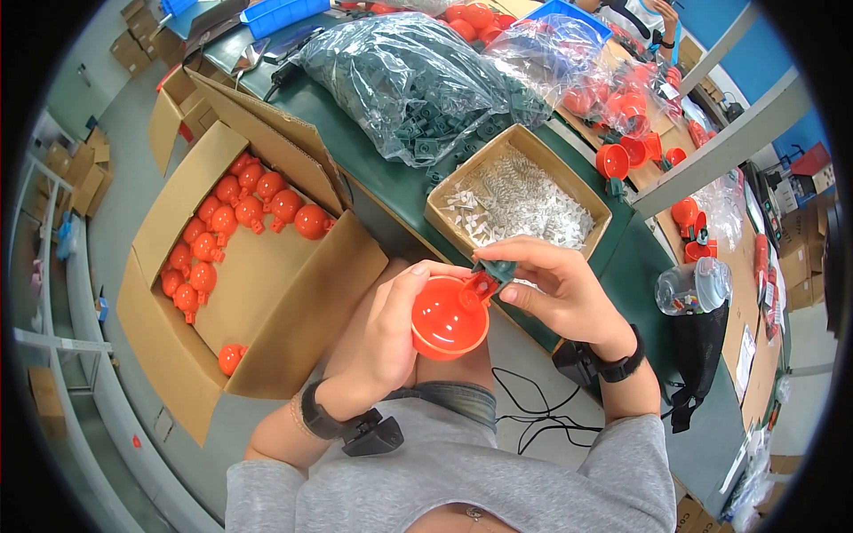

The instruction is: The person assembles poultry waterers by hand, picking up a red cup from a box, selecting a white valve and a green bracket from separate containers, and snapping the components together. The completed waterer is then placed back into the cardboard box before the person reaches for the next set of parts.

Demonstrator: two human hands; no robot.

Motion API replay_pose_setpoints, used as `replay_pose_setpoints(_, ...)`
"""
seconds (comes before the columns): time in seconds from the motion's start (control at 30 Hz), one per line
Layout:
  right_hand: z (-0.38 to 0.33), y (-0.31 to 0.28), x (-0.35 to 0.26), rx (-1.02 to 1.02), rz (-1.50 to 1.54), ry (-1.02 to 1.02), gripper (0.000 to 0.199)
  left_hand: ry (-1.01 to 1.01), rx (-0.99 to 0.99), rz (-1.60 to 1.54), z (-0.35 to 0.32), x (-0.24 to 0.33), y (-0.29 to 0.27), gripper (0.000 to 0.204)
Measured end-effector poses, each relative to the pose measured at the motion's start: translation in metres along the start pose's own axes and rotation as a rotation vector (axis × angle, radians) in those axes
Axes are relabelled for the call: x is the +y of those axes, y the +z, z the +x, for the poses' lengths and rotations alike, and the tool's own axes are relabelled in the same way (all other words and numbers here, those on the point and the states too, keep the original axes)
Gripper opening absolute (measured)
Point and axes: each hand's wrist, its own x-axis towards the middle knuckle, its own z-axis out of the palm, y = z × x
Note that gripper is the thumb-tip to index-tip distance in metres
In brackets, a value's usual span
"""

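Observation:
Above my lap, my left hand (388, 324) is closed around a round red plastic cup (447, 322), whose hollow opening faces up. A short red neck sticks out of the cup's upper right side. On the end of that neck sits a small dark green plastic fitting (499, 269). My right hand (562, 289) pinches this fitting between thumb and fingers, touching the neck. Whether the fitting is fully seated on the neck cannot be seen. Just beyond my hands is a cardboard tray (480, 171) of small metal springs and pale little pieces (462, 209).
An open cardboard box (311, 298) at my left holds several red cups (251, 211). A clear bag (400, 80) of dark green fittings lies on the green table (635, 266). To the right stand a metal post (724, 142) and a clear jar (693, 289). Another person (653, 22) sits far off.

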Motion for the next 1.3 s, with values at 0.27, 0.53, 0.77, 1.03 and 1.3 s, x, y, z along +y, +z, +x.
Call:
replay_pose_setpoints(0.27, 0.004, 0.002, -0.004, -0.012, -0.16, -0.032, 0.039, 0.068, 0.043, 0.061, 0.002, 0.001, 0.002, 0.045)
replay_pose_setpoints(0.53, 0.002, -0.003, -0.014, -0.224, -0.3, -0.13, 0.043, -0.163, 0.033, -0.244, 0.002, 0.0, -0.001, 0.036)
replay_pose_setpoints(0.77, -0.004, 0.007, -0.007, -0.191, -0.333, -0.083, 0.038, -0.382, -0.099, -0.332, 0.008, -0.012, -0.012, 0.049)
replay_pose_setpoints(1.03, -0.003, 0.004, -0.005, -0.131, -0.295, -0.17, 0.035, 0.335, -0.005, 0.73, -0.013, 0.011, 0.006, 0.041)
replay_pose_setpoints(1.3, -0.005, 0.012, 0.001, -0.212, -0.547, -0.238, 0.035, 0.007, 0.017, 0.199, -0.005, 0.004, -0.011, 0.033)
